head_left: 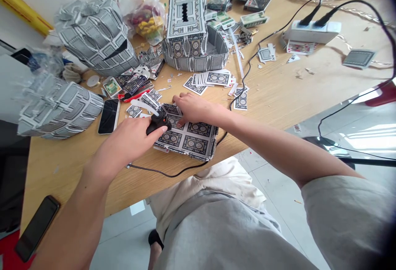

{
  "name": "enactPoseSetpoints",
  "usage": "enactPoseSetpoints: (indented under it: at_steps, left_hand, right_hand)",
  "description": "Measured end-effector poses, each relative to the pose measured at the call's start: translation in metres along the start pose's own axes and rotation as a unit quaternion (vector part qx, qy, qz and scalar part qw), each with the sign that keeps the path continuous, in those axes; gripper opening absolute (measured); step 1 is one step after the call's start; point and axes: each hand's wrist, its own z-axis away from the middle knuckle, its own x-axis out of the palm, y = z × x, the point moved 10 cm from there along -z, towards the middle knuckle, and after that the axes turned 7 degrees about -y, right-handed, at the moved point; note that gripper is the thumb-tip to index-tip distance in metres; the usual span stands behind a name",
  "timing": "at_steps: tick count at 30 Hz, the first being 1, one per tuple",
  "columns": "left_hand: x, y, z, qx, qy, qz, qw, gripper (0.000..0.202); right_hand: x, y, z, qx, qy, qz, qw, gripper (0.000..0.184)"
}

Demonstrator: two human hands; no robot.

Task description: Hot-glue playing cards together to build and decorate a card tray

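Note:
In the head view, my left hand (133, 136) is closed round a black hot glue gun (158, 123). A whitish glue stick (145, 106) sticks out from it toward the back left. Beneath lies a shallow tray made of playing cards (195, 144), dark patterned backs facing up, near the table's front edge. My right hand (193, 108) grips the tray's far wall, with the thumb inside and the fingers over the edge. The glue gun's tip is hidden by its body and my left hand. Loose playing cards (218, 78) lie just beyond the tray.
A card-built box with a slotted top (187, 27) stands behind. Two woven-looking card baskets (62, 107) are at the left, near a phone (109, 115). A black cable (173, 175) runs round the tray; a power strip (315, 31) sits back right. Another phone (37, 228) lies front left.

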Motion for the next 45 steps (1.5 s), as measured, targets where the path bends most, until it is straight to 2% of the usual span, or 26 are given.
enactPoseSetpoints:
  at_steps: [3, 7, 9, 12, 14, 16, 19, 23, 24, 25, 27, 29, 31, 33, 37, 41, 45]
  left_hand:
    - [-0.004, -0.011, -0.001, 0.002, 0.007, 0.045, 0.999, 0.05]
    - [-0.006, -0.047, -0.006, 0.011, 0.036, 0.196, 0.98, 0.05]
    - [0.006, -0.056, -0.011, 0.062, 0.013, 0.331, 0.941, 0.044]
    - [0.032, -0.065, -0.018, 0.108, -0.007, 0.532, 0.84, 0.036]
    - [0.05, -0.066, -0.024, 0.118, -0.016, 0.601, 0.79, 0.036]
    - [0.062, -0.066, -0.027, 0.122, -0.01, 0.634, 0.764, 0.038]
    - [0.066, -0.066, -0.026, 0.133, 0.009, 0.649, 0.749, 0.039]
    - [0.062, -0.065, -0.021, 0.136, 0.022, 0.624, 0.769, 0.032]
    - [0.059, -0.064, -0.021, 0.152, 0.033, 0.637, 0.755, 0.031]
    - [0.055, -0.063, -0.021, 0.173, 0.048, 0.662, 0.728, 0.032]
    - [0.05, -0.063, -0.024, 0.223, 0.077, 0.73, 0.642, 0.038]
    - [0.052, -0.064, -0.03, 0.242, 0.089, 0.787, 0.561, 0.046]
    - [0.06, -0.065, -0.039, 0.227, 0.087, 0.826, 0.509, 0.051]
    - [0.067, -0.065, -0.045, 0.211, 0.075, 0.848, 0.48, 0.051]
    - [0.072, -0.066, -0.049, 0.207, 0.056, 0.86, 0.462, 0.052]
    - [0.075, -0.07, -0.051, 0.198, 0.047, 0.866, 0.457, 0.051]
    - [0.08, -0.07, -0.052, 0.192, 0.024, 0.869, 0.455, 0.049]
  right_hand:
    - [0.001, 0.001, -0.001, 0.001, 0.0, -0.006, 1.0, 0.089]
    - [0.001, 0.0, -0.001, -0.002, -0.005, -0.009, 1.0, 0.089]
    - [0.0, 0.0, 0.0, 0.001, -0.01, -0.01, 1.0, 0.088]
    - [-0.001, 0.0, 0.002, 0.011, -0.015, -0.013, 1.0, 0.084]
    - [-0.002, 0.0, 0.003, 0.013, -0.015, -0.015, 1.0, 0.083]
    - [-0.001, -0.001, 0.004, 0.014, -0.016, -0.016, 1.0, 0.082]
    - [0.0, 0.001, 0.004, 0.017, -0.021, -0.014, 1.0, 0.082]
    - [0.0, 0.002, 0.003, 0.022, -0.03, -0.02, 0.999, 0.084]
    - [0.0, 0.001, 0.003, 0.021, -0.032, -0.025, 0.999, 0.083]
    - [0.001, 0.001, 0.004, 0.021, -0.035, -0.03, 0.999, 0.082]
    - [0.001, 0.0, 0.005, 0.023, -0.037, -0.038, 0.998, 0.08]
    - [0.002, 0.0, 0.006, 0.027, -0.04, -0.043, 0.998, 0.08]
    - [0.001, 0.0, 0.008, 0.026, -0.047, -0.047, 0.997, 0.081]
    - [-0.002, 0.002, 0.009, 0.019, -0.066, -0.057, 0.996, 0.08]
    - [-0.01, 0.005, 0.008, 0.016, -0.129, -0.113, 0.985, 0.085]
    - [-0.026, -0.005, 0.003, 0.005, -0.095, -0.084, 0.992, 0.085]
    - [-0.021, -0.024, 0.002, -0.017, -0.094, -0.037, 0.995, 0.083]
